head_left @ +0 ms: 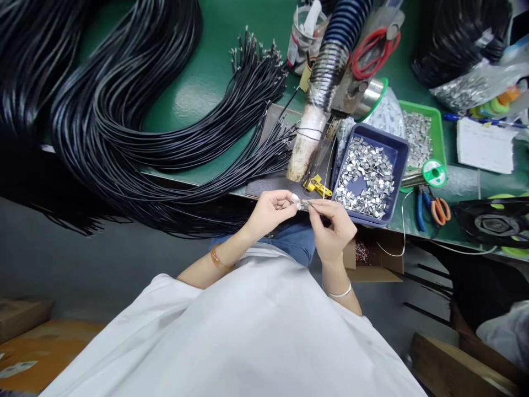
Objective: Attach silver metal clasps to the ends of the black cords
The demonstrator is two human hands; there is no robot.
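Both hands meet at the table's front edge, fingertips almost touching. My left hand is closed in a pinch, with white wrapping on a fingertip. From the other side my right hand pinches too, thumb against index finger. Between the fingertips is a small silvery metal piece; its exact shape is too small to make out. Just beyond the hands lies a yellow clip-like tool, beneath a hose nozzle wrapped in whitish tape. Right of the hands, a dark blue tray holds many small metal connector shells.
Bundles of black cables cover the left side. A green tray with metal parts, a solder wire spool, pliers, orange-handled cutters and a black fan sit at right. Below is an open cardboard box.
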